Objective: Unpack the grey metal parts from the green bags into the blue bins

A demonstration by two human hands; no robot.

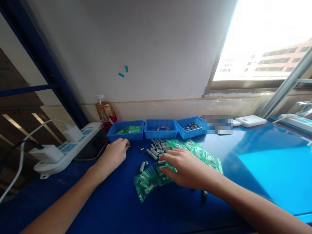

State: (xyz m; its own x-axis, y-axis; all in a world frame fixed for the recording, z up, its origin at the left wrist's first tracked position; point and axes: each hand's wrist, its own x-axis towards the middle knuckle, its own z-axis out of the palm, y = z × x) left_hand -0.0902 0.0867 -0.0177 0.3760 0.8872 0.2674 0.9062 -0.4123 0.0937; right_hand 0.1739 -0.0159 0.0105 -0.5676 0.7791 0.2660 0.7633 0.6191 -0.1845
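My left hand (116,152) rests on the blue table (255,162) just in front of the left blue bin (125,133), fingers curled, pinching a tiny metal piece at its fingertips. My right hand (186,166) lies over a heap of small green plastic bags (146,182) and grey metal standoffs (156,150), its fingers bent and pressing on a bag. More green bags (207,156) spread out to the right of that hand. A loose screw (141,149) lies between the two hands.
Three blue bins line the wall: the left holds green bags, the middle bin (161,128) and right bin (190,127) hold metal parts. A power strip (65,149) with chargers, a phone (91,148) and a drink bottle (105,112) sit left. A white power bank (251,121) lies right.
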